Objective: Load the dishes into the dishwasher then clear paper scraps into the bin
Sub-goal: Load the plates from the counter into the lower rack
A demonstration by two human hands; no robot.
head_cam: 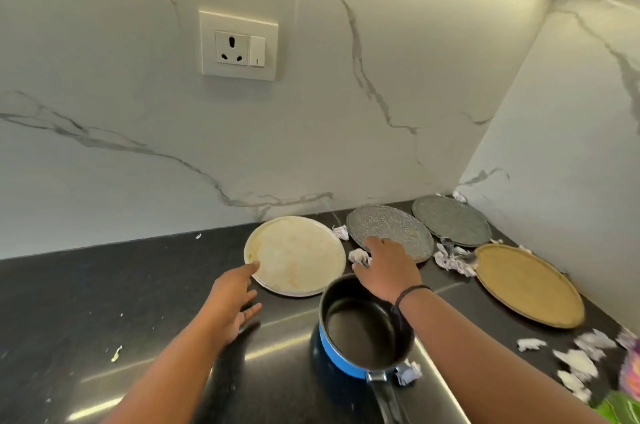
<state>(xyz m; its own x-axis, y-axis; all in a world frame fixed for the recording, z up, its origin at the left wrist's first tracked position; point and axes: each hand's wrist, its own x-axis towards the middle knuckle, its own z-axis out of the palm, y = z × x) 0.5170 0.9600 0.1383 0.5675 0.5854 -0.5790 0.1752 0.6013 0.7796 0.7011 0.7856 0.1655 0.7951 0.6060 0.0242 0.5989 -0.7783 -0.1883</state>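
On the dark countertop (104,285) lie a cream plate (298,254), two grey speckled plates (398,226) (450,220) and a tan plate (528,285). A blue saucepan (363,330) with a black inside stands in front of them. My left hand (233,299) is open, its fingertips touching the cream plate's left rim. My right hand (389,266) hovers over the near edge of the nearer grey plate, fingers bent down; whether it holds anything is hidden. Crumpled paper scraps (453,259) lie between the plates, with another scrap (358,255) by my right hand.
More paper scraps (575,361) are scattered at the right front, and one scrap (408,373) lies by the pan handle. Marble walls meet in a corner behind the plates. A wall socket (239,45) sits above the counter. Something pink and green (627,385) shows at the right edge.
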